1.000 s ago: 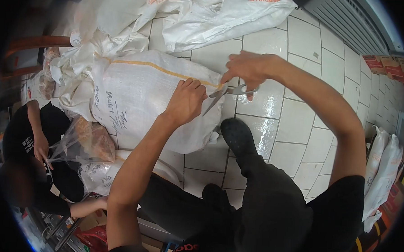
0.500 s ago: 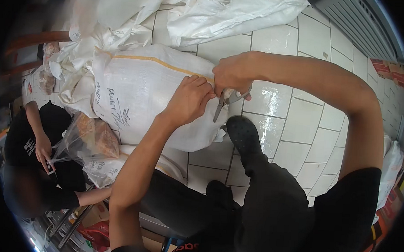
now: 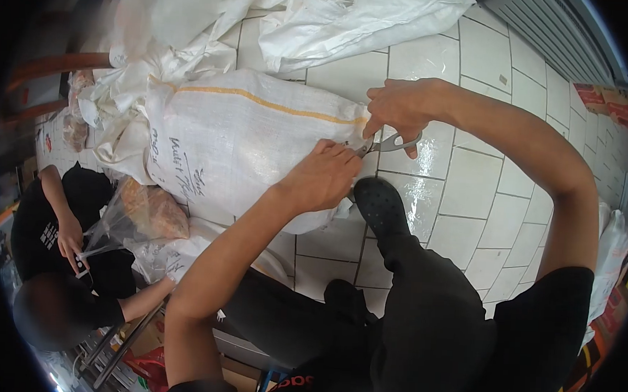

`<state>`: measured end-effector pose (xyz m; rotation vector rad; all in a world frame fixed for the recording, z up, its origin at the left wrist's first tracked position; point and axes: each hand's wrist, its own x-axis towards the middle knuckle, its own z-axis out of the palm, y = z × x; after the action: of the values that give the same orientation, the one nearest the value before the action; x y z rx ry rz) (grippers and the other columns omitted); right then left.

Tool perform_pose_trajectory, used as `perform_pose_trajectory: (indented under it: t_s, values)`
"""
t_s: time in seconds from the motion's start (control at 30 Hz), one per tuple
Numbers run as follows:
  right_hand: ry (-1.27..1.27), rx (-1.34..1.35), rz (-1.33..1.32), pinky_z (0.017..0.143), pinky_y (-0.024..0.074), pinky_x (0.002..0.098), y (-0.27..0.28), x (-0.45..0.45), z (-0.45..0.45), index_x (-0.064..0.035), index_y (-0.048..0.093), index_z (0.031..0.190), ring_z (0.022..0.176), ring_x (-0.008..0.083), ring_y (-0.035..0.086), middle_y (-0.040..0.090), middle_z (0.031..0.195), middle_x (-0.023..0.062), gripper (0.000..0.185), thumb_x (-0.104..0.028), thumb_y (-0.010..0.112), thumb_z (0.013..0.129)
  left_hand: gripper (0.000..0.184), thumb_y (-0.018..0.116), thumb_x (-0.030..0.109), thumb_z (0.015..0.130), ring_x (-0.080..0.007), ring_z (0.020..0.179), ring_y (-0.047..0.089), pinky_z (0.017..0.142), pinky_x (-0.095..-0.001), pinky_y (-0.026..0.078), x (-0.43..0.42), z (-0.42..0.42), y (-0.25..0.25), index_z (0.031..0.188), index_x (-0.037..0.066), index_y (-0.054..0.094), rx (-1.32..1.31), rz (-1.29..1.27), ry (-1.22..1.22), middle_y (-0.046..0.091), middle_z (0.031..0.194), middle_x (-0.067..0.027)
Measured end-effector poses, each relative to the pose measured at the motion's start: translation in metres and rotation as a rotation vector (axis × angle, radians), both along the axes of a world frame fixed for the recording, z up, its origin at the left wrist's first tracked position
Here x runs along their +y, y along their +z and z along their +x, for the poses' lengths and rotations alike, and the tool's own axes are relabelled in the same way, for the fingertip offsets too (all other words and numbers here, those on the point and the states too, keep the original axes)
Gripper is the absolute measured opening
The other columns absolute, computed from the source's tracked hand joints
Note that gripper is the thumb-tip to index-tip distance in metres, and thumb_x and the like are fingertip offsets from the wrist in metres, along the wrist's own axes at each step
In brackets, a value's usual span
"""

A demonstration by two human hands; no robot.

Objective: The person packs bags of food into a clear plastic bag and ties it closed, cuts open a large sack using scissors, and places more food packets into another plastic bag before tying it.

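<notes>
A full white woven sack (image 3: 253, 144) with a yellow stripe and black handwriting lies on the tiled floor. My left hand (image 3: 327, 174) is closed on the sack's right end, its fingers bunching the fabric. Just beyond it, my right hand (image 3: 401, 114) is closed around a pair of scissors (image 3: 393, 145). One loop of the handle shows below that hand, and the blades point left toward my left fingers at the sack's edge. The blade tips are partly hidden by my left hand, so I cannot tell whether they touch the fabric.
Loose white sacks (image 3: 356, 30) lie along the far side. At the left, another person (image 3: 70, 234) sits near a clear plastic bag (image 3: 152, 210) of orange-brown contents. My shoe (image 3: 380, 206) stands close to the sack's right end. A grey ridged unit (image 3: 559, 31) stands at the upper right.
Both hands have moved right along the sack's end. The scissors have swung from pointing down to lying nearly level, and the sack's right end is drawn out further to the right.
</notes>
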<state>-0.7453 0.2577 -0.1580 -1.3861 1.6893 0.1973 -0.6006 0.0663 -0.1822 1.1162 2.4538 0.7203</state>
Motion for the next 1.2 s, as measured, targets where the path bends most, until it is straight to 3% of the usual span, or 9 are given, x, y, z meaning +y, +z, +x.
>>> perform_pose_trajectory:
  t_s: [0.1,0.23,0.33,0.4,0.73,0.8,1.0,1.07,1.2]
  values:
    - [-0.017,0.03,-0.065,0.092,0.0415,0.0387,0.0,0.012,0.0,-0.0227,0.06,0.133,0.116,0.0242,0.047,0.062,0.107,0.0037,0.083,-0.036,0.089,0.056,0.048,0.069,0.027,0.082,-0.0306,0.105,0.058,0.096,-0.05,0.032,-0.011,0.007,-0.002,0.116,0.001,0.046,-0.099,-0.433,-0.09,0.062,0.105,-0.015]
    - [-0.056,0.108,-0.029,0.096,0.0396,0.0388,0.023,0.017,0.001,-0.0229,0.059,0.133,0.122,0.0238,0.044,0.062,0.107,0.0048,0.081,-0.035,0.089,0.058,0.038,0.066,0.022,0.083,-0.0303,0.098,0.061,0.093,-0.0474,0.034,-0.005,-0.001,0.012,0.11,0.002,0.049,-0.11,-0.564,-0.119,0.064,0.095,-0.0129]
    - [-0.031,0.079,-0.085,0.098,0.0381,0.0382,0.022,0.015,0.014,-0.0228,0.06,0.132,0.122,0.0232,0.042,0.061,0.105,0.0045,0.078,-0.033,0.088,0.06,0.026,0.061,0.012,0.082,-0.0294,0.091,0.061,0.091,-0.0462,0.034,0.005,-0.005,0.017,0.104,0.003,0.051,-0.126,-0.557,-0.106,0.064,0.085,-0.0102]
    - [-0.009,0.07,-0.128,0.098,0.0375,0.0377,0.019,0.014,0.021,-0.0227,0.06,0.132,0.122,0.0229,0.042,0.061,0.105,0.0043,0.077,-0.032,0.088,0.061,0.019,0.054,0.004,0.081,-0.0286,0.086,0.061,0.089,-0.0476,0.034,0.001,-0.007,0.019,0.1,0.005,0.052,-0.161,-0.352,-0.09,0.062,0.08,-0.0076]
    - [-0.068,0.165,-0.169,0.088,0.0395,0.0335,0.046,0.028,0.019,-0.0229,0.065,0.125,0.117,0.0179,0.045,0.062,0.1,0.0,0.068,-0.031,0.088,0.061,0.013,0.059,0.002,0.083,-0.0249,0.089,0.057,0.094,-0.05,0.034,-0.005,0.0,0.023,0.094,0.008,0.054,-0.133,-0.297,-0.039,0.059,0.078,-0.004]
    - [-0.047,0.15,-0.201,0.088,0.04,0.0336,0.034,0.019,0.022,-0.0229,0.065,0.123,0.117,0.0174,0.045,0.063,0.099,0.0005,0.067,-0.03,0.088,0.06,0.02,0.056,-0.004,0.077,-0.0258,0.092,0.054,0.094,-0.0495,0.033,-0.005,-0.002,0.025,0.094,0.007,0.054,-0.099,-0.232,-0.018,0.061,0.075,-0.0053]
    - [0.154,-0.024,-0.253,0.082,0.0501,0.0407,-0.012,-0.034,0.037,-0.0154,0.069,0.114,0.11,0.0273,0.058,0.066,0.099,0.0069,0.054,-0.022,0.085,0.062,0.017,0.057,-0.003,0.078,-0.0243,0.091,0.05,0.092,-0.0459,0.032,-0.005,0.002,0.03,0.093,0.006,0.055,-0.067,-0.169,-0.023,0.061,0.08,-0.0028]
    - [0.257,-0.006,-0.163,0.082,0.0521,0.0408,-0.014,-0.046,0.052,-0.0124,0.071,0.108,0.103,0.0326,0.062,0.067,0.098,0.0111,0.048,-0.019,0.084,0.062,0.018,0.057,-0.004,0.077,-0.0243,0.091,0.05,0.091,-0.0452,0.032,-0.009,0.007,0.032,0.092,0.006,0.054,-0.058,-0.169,-0.034,0.06,0.081,-0.0024]
    - [0.223,-0.092,-0.316,0.084,0.052,0.0403,-0.032,-0.043,0.067,-0.0128,0.071,0.104,0.107,0.0313,0.061,0.068,0.096,0.0107,0.047,-0.018,0.085,0.059,0.023,0.054,-0.009,0.071,-0.025,0.087,0.049,0.083,-0.0422,0.032,-0.017,0.014,0.039,0.084,0.01,0.051,-0.08,-0.116,-0.018,0.053,0.077,-0.0024]
